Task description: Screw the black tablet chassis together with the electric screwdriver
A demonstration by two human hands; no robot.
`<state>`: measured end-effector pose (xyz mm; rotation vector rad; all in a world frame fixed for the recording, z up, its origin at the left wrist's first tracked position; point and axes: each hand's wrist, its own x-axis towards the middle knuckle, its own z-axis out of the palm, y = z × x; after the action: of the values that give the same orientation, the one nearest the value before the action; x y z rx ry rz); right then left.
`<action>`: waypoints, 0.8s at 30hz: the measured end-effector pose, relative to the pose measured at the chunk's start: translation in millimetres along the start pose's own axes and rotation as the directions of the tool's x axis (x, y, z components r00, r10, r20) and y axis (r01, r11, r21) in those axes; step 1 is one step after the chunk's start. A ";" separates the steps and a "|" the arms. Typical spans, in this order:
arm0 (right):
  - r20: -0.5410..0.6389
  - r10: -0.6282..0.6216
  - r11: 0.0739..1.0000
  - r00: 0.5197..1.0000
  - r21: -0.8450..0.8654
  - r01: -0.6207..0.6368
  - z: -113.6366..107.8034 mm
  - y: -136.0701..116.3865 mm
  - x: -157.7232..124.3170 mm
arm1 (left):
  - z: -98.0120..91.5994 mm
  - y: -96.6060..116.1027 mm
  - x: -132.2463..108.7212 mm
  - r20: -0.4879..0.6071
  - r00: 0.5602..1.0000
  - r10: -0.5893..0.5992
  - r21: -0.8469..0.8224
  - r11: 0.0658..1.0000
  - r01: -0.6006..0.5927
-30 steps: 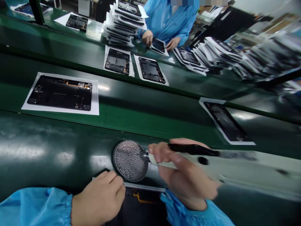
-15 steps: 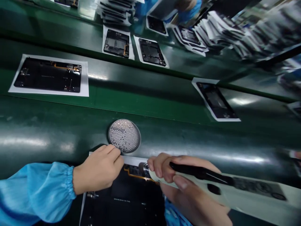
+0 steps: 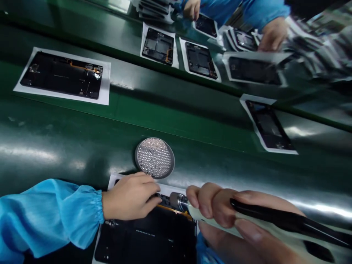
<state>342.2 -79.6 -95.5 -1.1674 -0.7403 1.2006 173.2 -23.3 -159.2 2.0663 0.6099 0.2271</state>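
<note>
Green assembly-line worktop (image 3: 68, 146), black tablet panels (image 3: 62, 75) on white paper (image 3: 104, 88) in rows.
Near edge: left hand (image 3: 130, 196) curled on tablet panel (image 3: 145, 238), grip unclear, just below round screw tray (image 3: 154, 158); right hand (image 3: 228, 220) gripping electric screwdriver (image 3: 275, 223), metal end just over panel.

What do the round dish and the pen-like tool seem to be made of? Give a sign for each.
The round dish looks like satin grey metal: dull sheen on its rim, glinting studs. The pen-like tool seems smooth cream plastic with a glossy black strip; its tip is mirror-bright, probably chromed metal.
</note>
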 end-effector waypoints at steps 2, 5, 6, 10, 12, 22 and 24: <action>0.002 0.013 1.000 1.000 -0.008 -0.013 -2.0 -0.5 -0.8 | 0.8 -0.8 0.2 -0.001 1.000 0.006 0.025 1.000 -0.006; -0.028 -0.009 1.000 1.000 -0.023 0.008 -7.0 -0.2 -2.4 | 2.5 -3.3 -0.1 0.034 0.998 0.049 0.110 0.993 -0.053; -0.031 -0.022 0.999 0.999 -0.037 0.021 -9.0 0.1 -2.9 | 2.8 -3.9 0.2 0.059 0.995 0.075 0.145 0.986 -0.083; 0.003 -0.015 0.997 1.000 -0.070 0.015 -15.6 0.3 -3.7 | 1.7 -1.3 4.4 0.139 0.975 0.176 0.280 0.937 -0.209; 0.000 -0.009 0.998 1.000 -0.063 0.009 -17.0 -0.3 -4.1 | 0.9 1.8 6.7 0.145 0.965 0.218 0.342 0.904 -0.256; -0.010 -0.056 0.997 0.998 -0.048 0.055 -12.8 0.4 -3.8 | 7.6 2.9 9.5 0.076 0.931 0.357 0.441 0.825 -0.352; -0.008 -0.048 0.997 0.999 -0.061 0.047 -11.3 -0.6 -2.9 | 7.4 2.8 9.1 0.075 0.926 0.369 0.445 0.819 -0.363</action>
<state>352.0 -85.6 -97.8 -1.1983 -0.7978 1.1392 184.8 -25.5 -161.6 2.6369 0.2755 0.3479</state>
